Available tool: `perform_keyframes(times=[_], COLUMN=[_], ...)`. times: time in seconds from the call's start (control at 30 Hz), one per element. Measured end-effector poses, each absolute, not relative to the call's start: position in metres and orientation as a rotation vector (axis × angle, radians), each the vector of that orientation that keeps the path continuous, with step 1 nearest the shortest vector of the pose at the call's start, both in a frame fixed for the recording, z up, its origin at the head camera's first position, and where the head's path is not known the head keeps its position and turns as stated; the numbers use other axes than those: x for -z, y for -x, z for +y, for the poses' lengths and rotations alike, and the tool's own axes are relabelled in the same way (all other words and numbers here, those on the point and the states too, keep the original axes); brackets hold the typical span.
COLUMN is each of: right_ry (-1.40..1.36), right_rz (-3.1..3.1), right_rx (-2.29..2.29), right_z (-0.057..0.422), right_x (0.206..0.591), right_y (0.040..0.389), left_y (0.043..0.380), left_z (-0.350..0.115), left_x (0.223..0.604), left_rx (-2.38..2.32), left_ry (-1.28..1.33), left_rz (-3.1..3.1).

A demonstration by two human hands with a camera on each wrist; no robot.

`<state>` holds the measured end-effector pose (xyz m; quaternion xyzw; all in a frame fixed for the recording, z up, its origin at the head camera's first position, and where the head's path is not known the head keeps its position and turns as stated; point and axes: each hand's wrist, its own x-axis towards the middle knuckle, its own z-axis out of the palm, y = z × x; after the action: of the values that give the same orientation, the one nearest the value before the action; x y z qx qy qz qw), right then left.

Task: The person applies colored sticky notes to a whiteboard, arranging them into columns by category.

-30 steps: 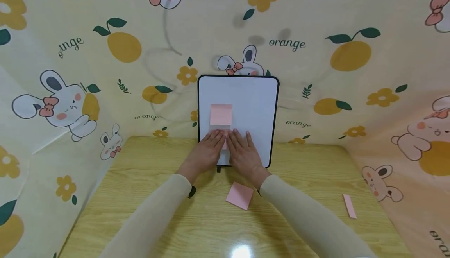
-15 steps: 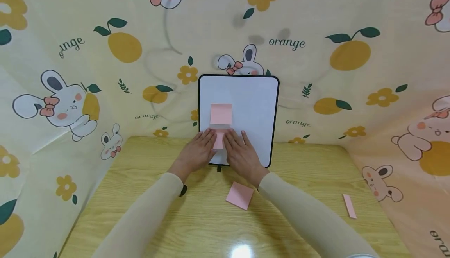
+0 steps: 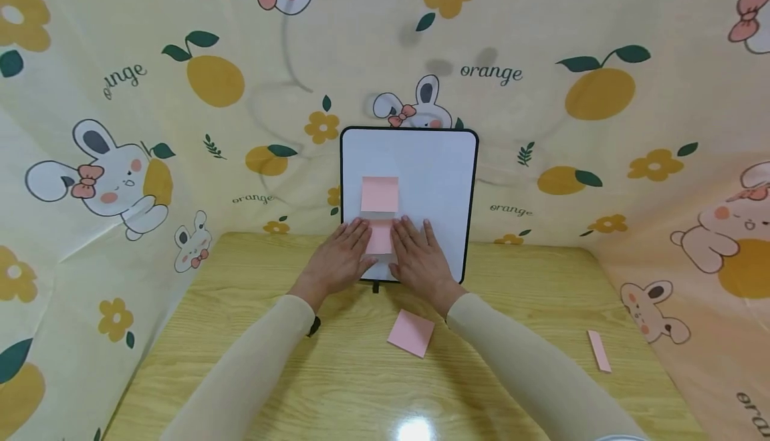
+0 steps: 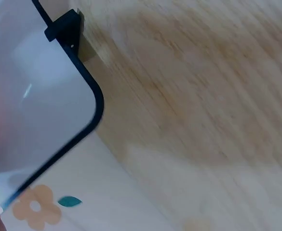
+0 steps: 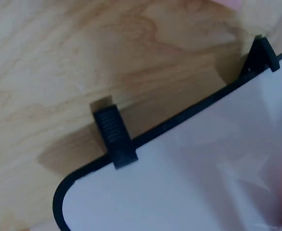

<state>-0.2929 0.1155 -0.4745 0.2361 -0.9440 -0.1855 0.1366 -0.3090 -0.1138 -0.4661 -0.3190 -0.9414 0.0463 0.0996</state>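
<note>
A black-framed whiteboard [image 3: 433, 174] leans upright at the back of the table, bearing two pink sticky notes. The upper sticky note [image 3: 379, 194] is in full sight. Just below it, the lower sticky note [image 3: 380, 237] shows between the hands, its side edges partly covered by fingers. My left hand [image 3: 338, 257] lies with straight fingers along that note's left side. Along its right side rests my right hand [image 3: 422, 254], fingers also straight and slightly spread. Only slivers of fingers enter the wrist views.
On the table [image 3: 511, 334], a pink sticky-note pad [image 3: 412, 333] lies in front of the board. A narrow pink strip [image 3: 599, 351] is far right. Black stand feet [image 5: 115, 134] hold the board's lower edge. A patterned cloth [image 3: 511, 27] hangs right behind.
My left hand has slid left off the middle of the lower note, uncovering it. My right hand shifted slightly left, then back right to the note's edge.
</note>
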Motion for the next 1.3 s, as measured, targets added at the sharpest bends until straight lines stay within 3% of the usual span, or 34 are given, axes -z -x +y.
perform_keyframes(times=[0.37, 0.83, 1.0, 1.3], right_ry=[-0.877, -0.776, -0.667, -0.842], right_rz=[-2.71, -2.66, -2.681, -2.725], right_rx=[0.599, 0.574, 0.534, 0.552], right_z=[0.125, 0.103, 0.117, 0.118], right_x=[0.498, 0.468, 0.477, 0.509], right_y=[0.272, 0.296, 0.29, 0.273], left_y=[0.311, 0.309, 0.308, 0.289], left_z=[-0.117, -0.125, -0.119, -0.11], left_x=[0.465, 0.47, 0.474, 0.501], left_rx=[-0.205, -0.183, -0.198, -0.146], left_ry=[0.973, 0.972, 0.946, 0.994], left_rz=[-2.786, -2.78, -2.758, -2.766])
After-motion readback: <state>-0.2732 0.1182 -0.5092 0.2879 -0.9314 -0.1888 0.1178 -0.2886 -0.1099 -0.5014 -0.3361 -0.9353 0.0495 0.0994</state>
